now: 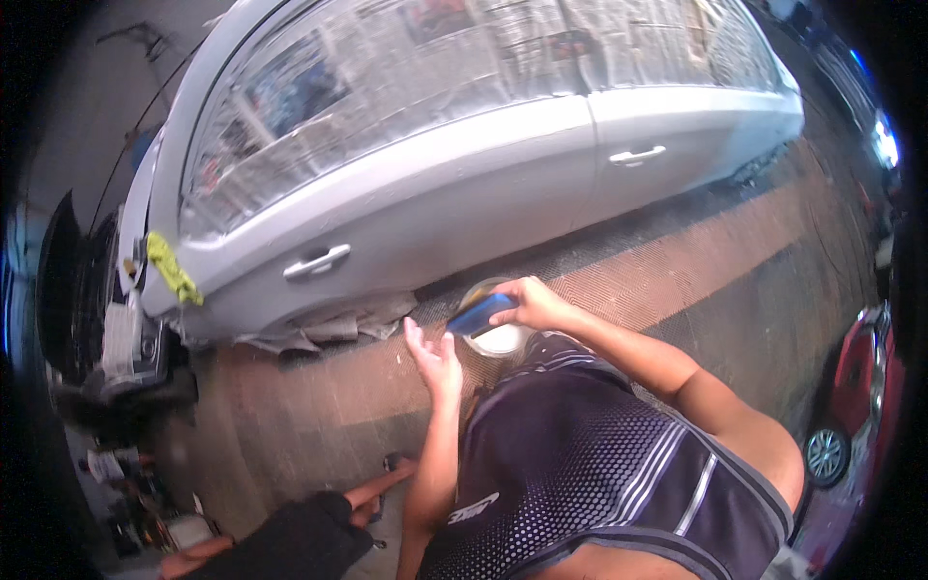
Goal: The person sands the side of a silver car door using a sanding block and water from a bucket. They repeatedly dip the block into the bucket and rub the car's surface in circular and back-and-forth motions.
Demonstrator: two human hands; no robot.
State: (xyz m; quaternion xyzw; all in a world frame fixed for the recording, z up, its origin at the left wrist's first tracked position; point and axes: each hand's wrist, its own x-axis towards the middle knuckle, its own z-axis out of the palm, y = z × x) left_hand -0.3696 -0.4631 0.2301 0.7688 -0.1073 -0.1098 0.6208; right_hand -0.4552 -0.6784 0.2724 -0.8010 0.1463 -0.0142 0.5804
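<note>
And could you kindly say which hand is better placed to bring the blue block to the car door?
Probably the right hand: it holds the blue block, while the left hand is open beside the block's left end.

Head-worn fisheye view (edges bowed), facing down, close over wearer's dark top (570,435), pale car (464,174) farther off

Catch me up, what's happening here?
A person's right hand holds a dark blue block, seen over a round whitish container. Their left hand is open near the block's other end; contact is unclear. A light grey car stands alongside, with covered windows. Another person in dark clothing is at lower left.
</note>
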